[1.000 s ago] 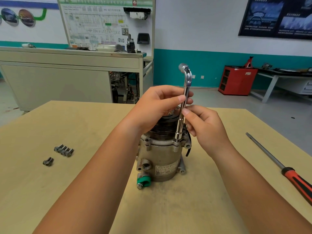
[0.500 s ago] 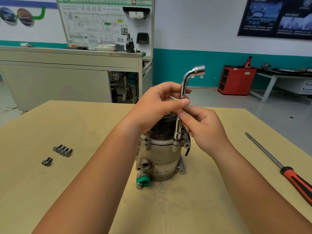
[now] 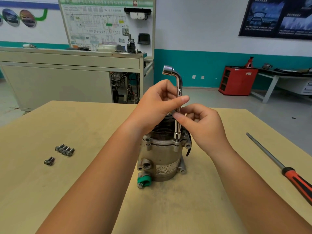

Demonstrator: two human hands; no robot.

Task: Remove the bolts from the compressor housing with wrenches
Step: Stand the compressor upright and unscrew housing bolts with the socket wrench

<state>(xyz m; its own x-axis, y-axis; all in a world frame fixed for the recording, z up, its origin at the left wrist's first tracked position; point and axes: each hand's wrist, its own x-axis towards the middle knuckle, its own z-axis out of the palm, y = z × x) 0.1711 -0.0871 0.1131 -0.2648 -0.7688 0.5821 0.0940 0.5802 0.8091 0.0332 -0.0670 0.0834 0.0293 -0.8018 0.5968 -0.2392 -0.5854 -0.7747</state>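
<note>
Standing upright on compressor (image 3: 162, 159), wrench (image 3: 179, 88) sits well inside table (image 3: 84, 124) edges.

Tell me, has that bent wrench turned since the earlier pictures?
Yes. The L-shaped wrench has spun in place: half a second ago its bent top pointed right, toward the red cabinet; now it points left. Its lower end stays on the compressor.

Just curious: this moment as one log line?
left hand, right hand: pinch wrench | socket end on compressor | loose bolts on table
</note>
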